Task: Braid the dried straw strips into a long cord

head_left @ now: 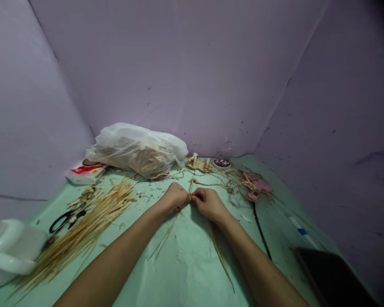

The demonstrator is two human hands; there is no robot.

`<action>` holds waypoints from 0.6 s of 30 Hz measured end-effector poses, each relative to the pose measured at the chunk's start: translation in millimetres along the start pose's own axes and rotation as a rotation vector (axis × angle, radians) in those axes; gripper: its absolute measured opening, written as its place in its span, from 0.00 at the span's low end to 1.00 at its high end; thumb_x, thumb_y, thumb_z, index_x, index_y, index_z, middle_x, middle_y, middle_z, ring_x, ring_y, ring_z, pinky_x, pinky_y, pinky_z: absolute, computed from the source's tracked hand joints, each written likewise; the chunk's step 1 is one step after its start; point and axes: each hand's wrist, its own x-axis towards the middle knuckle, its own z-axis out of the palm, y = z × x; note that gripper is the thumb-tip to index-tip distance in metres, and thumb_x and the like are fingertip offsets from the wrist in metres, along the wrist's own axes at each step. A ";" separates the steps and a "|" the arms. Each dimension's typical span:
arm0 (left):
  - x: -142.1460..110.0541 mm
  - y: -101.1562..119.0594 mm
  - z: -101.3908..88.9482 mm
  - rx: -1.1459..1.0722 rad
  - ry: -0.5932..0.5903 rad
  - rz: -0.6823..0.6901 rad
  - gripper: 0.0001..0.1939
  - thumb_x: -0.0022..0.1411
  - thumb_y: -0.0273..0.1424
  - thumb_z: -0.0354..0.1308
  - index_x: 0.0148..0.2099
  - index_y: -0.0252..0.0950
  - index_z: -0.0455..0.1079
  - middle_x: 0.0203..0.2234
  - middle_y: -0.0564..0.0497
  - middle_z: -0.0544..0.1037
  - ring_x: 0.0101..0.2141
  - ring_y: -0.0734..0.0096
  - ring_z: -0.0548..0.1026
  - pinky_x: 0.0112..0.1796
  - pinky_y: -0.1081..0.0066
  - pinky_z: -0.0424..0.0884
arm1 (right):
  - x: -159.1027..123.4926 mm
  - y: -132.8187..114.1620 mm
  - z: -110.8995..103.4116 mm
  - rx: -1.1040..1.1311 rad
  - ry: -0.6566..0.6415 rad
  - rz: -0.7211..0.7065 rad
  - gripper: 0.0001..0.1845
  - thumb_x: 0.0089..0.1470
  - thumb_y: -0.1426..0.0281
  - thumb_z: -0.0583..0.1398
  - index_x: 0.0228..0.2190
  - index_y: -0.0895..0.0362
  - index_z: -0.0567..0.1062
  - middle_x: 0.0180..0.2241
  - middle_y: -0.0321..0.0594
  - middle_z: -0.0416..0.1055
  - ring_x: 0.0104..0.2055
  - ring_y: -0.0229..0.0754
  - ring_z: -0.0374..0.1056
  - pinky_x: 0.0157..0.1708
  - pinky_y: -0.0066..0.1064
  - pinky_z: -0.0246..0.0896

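My left hand (176,197) and my right hand (208,202) meet over the middle of the table, both closed in a pinch on a thin braided straw cord (191,186). The cord rises from my fingertips and bends to the right along the tabletop. Loose straw strands (220,251) trail toward me from beneath my right hand, and thinner ones (166,236) hang below my left. The exact grip between the fingertips is too small to make out. Left of my left hand lies a large bundle of dry straw strips (92,217).
Black-handled scissors (60,221) lie beside the bundle, near a white jug (11,251). A stuffed plastic bag (137,147) leans at the back wall, by a small box (86,172). Woven straw (198,164), a bead container (222,161), pink cloth (259,184) and a dark flat device (333,277) occupy the right.
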 end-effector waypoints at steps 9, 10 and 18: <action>10.2 -13.9 10.1 -0.121 0.093 0.073 0.08 0.36 0.23 0.53 0.14 0.34 0.55 0.06 0.61 0.50 0.11 0.86 0.47 0.14 0.78 0.39 | -10.7 -37.4 -8.7 -0.532 0.097 0.115 0.11 0.43 0.71 0.54 0.25 0.59 0.76 0.26 0.48 0.73 0.28 0.42 0.67 0.24 0.28 0.47; 8.3 -11.7 10.8 -0.165 0.092 0.032 0.08 0.35 0.23 0.52 0.14 0.34 0.54 0.06 0.61 0.50 0.10 0.86 0.47 0.14 0.78 0.39 | -11.2 -40.4 -8.7 -0.526 0.087 0.140 0.11 0.43 0.72 0.54 0.24 0.59 0.76 0.25 0.48 0.74 0.28 0.42 0.67 0.23 0.28 0.46; 1.7 -6.0 2.2 -0.385 -0.040 -0.154 0.10 0.36 0.24 0.50 0.15 0.36 0.49 0.07 0.59 0.52 0.10 0.86 0.46 0.13 0.78 0.38 | -21.4 -61.0 6.7 -0.632 0.050 0.157 0.12 0.46 0.71 0.53 0.28 0.61 0.77 0.27 0.52 0.73 0.29 0.45 0.68 0.27 0.28 0.51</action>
